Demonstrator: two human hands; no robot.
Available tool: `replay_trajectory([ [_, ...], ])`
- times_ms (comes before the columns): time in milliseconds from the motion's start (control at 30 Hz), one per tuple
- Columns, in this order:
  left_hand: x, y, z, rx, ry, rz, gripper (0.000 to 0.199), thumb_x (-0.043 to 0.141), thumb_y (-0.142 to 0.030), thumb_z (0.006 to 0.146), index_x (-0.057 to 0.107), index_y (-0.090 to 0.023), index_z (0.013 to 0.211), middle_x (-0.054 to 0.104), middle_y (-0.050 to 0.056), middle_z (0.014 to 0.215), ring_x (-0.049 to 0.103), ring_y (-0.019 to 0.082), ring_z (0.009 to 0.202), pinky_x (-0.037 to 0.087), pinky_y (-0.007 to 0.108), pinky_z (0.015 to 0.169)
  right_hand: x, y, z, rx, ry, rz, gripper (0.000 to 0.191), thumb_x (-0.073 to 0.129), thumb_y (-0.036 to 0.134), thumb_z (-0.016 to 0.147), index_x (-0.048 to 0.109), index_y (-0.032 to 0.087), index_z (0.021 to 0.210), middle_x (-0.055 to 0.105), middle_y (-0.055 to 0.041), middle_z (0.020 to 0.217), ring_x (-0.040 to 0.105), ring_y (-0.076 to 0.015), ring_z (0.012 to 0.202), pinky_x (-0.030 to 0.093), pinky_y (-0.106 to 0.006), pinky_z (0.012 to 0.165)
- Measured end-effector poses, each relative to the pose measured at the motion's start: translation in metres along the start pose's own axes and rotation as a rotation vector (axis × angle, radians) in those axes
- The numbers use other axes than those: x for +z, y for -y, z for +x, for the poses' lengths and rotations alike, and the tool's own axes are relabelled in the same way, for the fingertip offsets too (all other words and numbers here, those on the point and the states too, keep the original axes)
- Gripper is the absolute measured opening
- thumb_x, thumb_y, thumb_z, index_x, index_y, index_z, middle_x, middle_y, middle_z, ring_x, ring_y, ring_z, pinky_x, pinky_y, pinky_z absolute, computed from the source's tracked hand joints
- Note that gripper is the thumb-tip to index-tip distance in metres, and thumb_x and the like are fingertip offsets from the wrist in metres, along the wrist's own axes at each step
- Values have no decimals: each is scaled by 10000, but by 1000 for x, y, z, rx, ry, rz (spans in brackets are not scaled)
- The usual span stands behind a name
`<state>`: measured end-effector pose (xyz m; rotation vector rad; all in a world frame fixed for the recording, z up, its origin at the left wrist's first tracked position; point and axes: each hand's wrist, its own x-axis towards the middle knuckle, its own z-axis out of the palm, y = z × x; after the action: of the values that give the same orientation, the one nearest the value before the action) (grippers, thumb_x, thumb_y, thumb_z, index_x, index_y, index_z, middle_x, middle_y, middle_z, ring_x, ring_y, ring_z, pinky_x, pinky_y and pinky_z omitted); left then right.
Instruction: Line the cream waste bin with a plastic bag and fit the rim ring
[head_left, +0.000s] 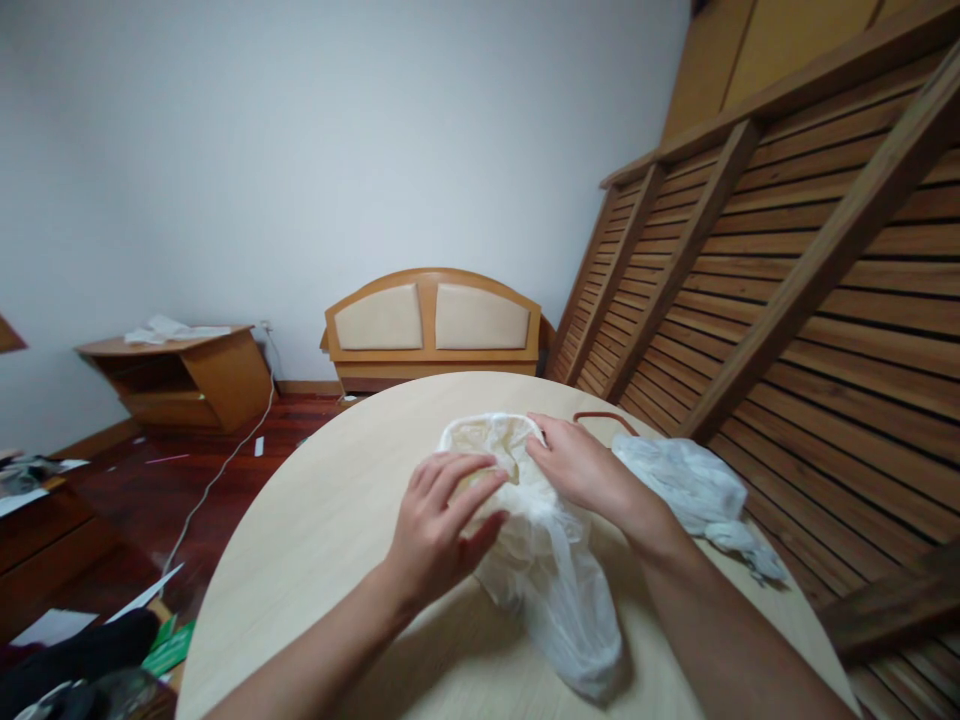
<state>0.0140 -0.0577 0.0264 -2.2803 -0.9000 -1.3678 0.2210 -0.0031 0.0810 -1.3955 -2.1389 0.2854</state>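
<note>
A white-rimmed round container (457,430) stands on the pale round table (300,560), with a thin translucent white bag (574,600) inside it and hanging over its near side. The right side of the rim is pinched by my right hand (581,465), fingers closed on rim and bag. At the near left of the opening, my left hand (446,520) has its fingers apart, the fingertips over the bag's edge. Most of the container's body is hidden by the bag and hands.
More crumpled white plastic bags (686,485) lie on the table's right side, near a reddish-brown curved handle (604,416). Wooden slats (750,270) lean along the right. Beyond the table are a headboard (431,320) and a low cabinet (217,385).
</note>
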Motion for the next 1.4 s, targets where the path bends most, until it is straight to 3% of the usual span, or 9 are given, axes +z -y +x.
replay_trajectory([
  [133,6,-11,-1,41,149,-5,247,632,-303,943,639,-232,1180,763,61,1044,691,216,966,461,410,995,-1,-4,4,-1,11,36,238,510,214,922,734,202,1004,789,-82,933,715,-241,902,489,-282,775],
  [267,15,2,-5,-17,119,-3,74,607,-226,958,672,-231,993,760,15,894,677,182,856,465,380,961,3,-11,10,16,36,60,281,489,274,962,725,188,1088,782,-110,1044,721,-257,981,513,-316,836],
  [433,18,22,-7,-158,92,-7,113,596,-253,964,700,-241,1006,758,23,867,668,191,844,469,401,977,7,-10,11,68,-22,92,472,477,466,996,611,162,1331,703,-177,1270,680,-303,1156,518,-423,961],
  [567,17,35,-8,-339,62,-64,125,592,-288,958,706,-242,979,769,37,906,680,215,875,435,454,1034,-3,4,6,7,-72,122,433,505,436,987,621,174,1313,684,-147,1316,669,-284,1176,502,-444,1011],
  [733,19,50,-11,-525,-28,-167,158,597,-337,940,712,-229,933,768,43,926,687,223,893,447,448,1037,-9,5,-3,24,-158,152,327,511,420,980,674,203,1162,739,-114,1177,706,-250,1045,526,-405,937],
  [867,21,57,-11,-691,-77,-252,218,604,-384,918,721,-204,953,751,67,948,683,212,875,528,277,702,13,-25,-13,206,-145,160,427,465,522,981,637,187,1183,743,-69,818,720,-255,839,526,-386,799],
  [1033,22,60,-11,-785,-102,-323,252,621,-409,891,721,-184,943,750,77,944,691,205,847,497,231,596,54,-52,-30,262,-10,749,494,422,593,970,565,204,1239,726,-42,849,714,-229,811,548,-381,784],
  [1167,23,63,-12,-794,-110,-321,253,623,-408,885,721,-182,941,756,76,939,698,212,872,510,243,636,58,-48,-38,304,-5,1139,562,562,548,909,470,204,1344,712,-45,912,698,-215,857,522,-361,834],
  [1400,27,69,-16,-794,-116,-324,265,627,-430,867,719,-189,926,768,64,935,707,229,910,539,311,818,50,-43,-41,308,-43,1307,724,787,438,746,473,221,1361,656,25,789,622,-175,763,465,-303,767],
])
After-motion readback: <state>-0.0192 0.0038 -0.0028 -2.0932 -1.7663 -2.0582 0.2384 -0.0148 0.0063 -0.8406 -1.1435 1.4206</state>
